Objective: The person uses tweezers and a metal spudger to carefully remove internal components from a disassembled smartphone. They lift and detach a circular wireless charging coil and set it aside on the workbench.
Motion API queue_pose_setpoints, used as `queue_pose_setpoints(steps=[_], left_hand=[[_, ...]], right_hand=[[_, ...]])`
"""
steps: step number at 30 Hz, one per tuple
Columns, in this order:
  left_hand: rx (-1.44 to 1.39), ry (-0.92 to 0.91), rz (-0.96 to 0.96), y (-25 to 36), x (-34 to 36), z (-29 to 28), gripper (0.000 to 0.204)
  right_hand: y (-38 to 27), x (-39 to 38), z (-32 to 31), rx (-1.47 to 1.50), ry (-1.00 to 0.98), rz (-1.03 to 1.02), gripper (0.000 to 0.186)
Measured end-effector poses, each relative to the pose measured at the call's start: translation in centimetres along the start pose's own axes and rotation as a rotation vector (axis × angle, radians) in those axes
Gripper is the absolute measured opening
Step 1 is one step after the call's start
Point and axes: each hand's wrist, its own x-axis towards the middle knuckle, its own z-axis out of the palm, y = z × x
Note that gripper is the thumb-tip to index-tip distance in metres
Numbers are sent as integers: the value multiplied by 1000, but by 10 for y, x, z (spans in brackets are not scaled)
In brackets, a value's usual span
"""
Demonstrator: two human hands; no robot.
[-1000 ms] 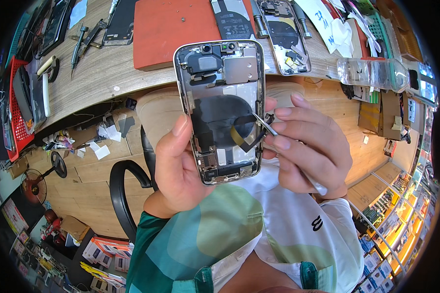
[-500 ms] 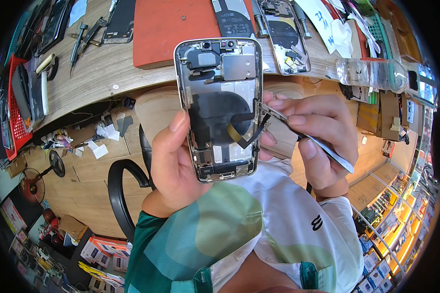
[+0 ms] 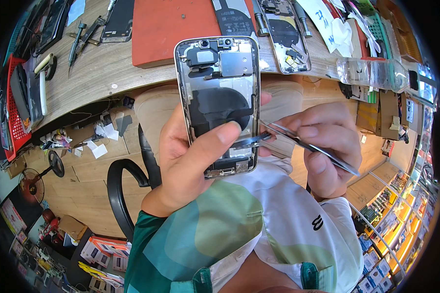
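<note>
My left hand (image 3: pixel 188 163) grips an opened phone frame (image 3: pixel 220 100), held upright over my lap with its inside facing me. The left thumb lies across the lower part of the frame, beside a dark flex cable (image 3: pixel 249 141) that sticks out past the right edge. In my right hand (image 3: pixel 330 139) is a pair of metal tweezers (image 3: pixel 322 154), pinched between thumb and fingers. Their tips point at the frame's right edge near the cable; whether they touch it I cannot tell. A metal shield plate and a speaker module sit in the upper part of the frame.
On the wooden bench (image 3: pixel 102 73) lie a red-orange mat (image 3: pixel 166 34), a phone battery (image 3: pixel 232 19), a second opened phone frame (image 3: pixel 283 36) and a screwdriver (image 3: pixel 77 44). A clear plastic container (image 3: pixel 371 73) stands at the right, a red basket (image 3: pixel 17 122) at the left. A chair armrest (image 3: pixel 117 190) is beside me.
My left thumb has moved from the frame's left edge onto its lower inside. The tweezers have shifted down and right, off the edge, and the loose cable now lies flatter.
</note>
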Motion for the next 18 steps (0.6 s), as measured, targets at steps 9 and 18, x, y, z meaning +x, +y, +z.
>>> queue_pose_setpoints(steps=[9, 18], left_hand=[[105, 107, -10, -2, 2, 5, 54], [113, 125, -3, -1, 0, 4, 55]], right_hand=[[1, 9, -2, -215, -140, -30, 23], [-1, 7, 7, -258, -94, -26, 24]])
